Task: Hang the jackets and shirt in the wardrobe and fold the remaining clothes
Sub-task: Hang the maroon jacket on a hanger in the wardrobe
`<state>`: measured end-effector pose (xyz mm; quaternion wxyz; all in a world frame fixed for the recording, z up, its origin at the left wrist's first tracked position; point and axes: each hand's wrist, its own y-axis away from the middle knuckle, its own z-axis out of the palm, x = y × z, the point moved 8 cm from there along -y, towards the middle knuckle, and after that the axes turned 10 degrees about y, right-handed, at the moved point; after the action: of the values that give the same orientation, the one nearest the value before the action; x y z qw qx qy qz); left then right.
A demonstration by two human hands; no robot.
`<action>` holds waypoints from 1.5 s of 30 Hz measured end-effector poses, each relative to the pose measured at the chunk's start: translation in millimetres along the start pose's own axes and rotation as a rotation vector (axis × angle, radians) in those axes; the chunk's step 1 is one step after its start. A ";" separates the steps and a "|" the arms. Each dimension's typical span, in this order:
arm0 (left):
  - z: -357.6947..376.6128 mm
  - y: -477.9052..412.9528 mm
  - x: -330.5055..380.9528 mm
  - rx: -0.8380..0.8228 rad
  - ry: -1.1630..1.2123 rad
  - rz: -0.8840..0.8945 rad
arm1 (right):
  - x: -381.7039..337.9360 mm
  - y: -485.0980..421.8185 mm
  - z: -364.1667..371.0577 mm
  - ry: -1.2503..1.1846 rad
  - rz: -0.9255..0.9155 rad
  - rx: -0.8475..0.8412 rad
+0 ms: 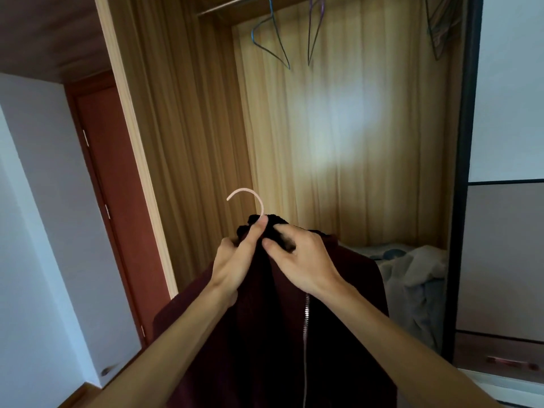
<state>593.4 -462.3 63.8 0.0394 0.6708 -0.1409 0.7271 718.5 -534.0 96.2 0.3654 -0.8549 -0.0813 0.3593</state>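
Both L hand [232, 259] & R hand [306, 260] pinch jacket [265, 334] collar by wood wardrobe [191, 113].

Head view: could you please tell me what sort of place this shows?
Probably a bedroom, facing an open wardrobe: a rail with bare wire hangers, bedding heaped on its floor, and a hinged door at left.

Both hands, the left hand [235, 257] and right hand [303, 257], pinch the dark collar of a maroon jacket [338, 290] on a pink hanger [250, 195] before the open wardrobe [323, 128].
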 end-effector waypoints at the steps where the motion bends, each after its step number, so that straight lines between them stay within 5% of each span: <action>1: 0.1 -2.0 5.4 0.049 -0.008 0.011 | -1.3 0.4 3.0 0.015 -0.026 -0.056; 6: -10.2 -15.5 38.3 0.312 -0.142 0.135 | 1.3 1.6 -6.4 0.005 -0.107 -0.240; 10: -13.0 -26.8 61.5 0.286 -0.107 0.208 | 24.0 -3.6 -78.8 0.234 -0.143 0.080; 14: -15.9 -34.9 89.4 0.214 -0.017 0.248 | 85.1 -5.9 -93.7 0.210 0.238 -0.249; 17: -8.3 -40.9 107.0 0.153 -0.019 0.294 | 87.1 -13.6 -80.3 0.064 0.215 -0.286; 22: 1.5 -66.1 131.1 0.091 -0.260 0.370 | 81.8 -30.3 -84.9 -0.438 0.347 -0.071; 29: -19.3 -104.1 142.6 0.157 -0.578 0.596 | 74.3 -68.7 -107.6 -0.713 0.499 0.295; 33: -27.9 -122.7 142.2 0.171 -0.508 0.577 | 45.3 -96.1 -107.8 -0.700 0.445 0.385; 38: -5.2 -153.8 142.7 -0.139 -0.307 0.308 | 10.6 -132.4 -88.4 -0.611 0.416 0.412; 45: -43.4 -223.6 182.0 -0.164 -0.385 0.425 | -34.0 -197.5 -39.2 -0.536 0.313 0.424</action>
<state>588.9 -261.0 274.7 -0.0870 0.7465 -0.3416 0.5644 744.5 -427.7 268.6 0.4409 -0.6378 0.0339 0.6306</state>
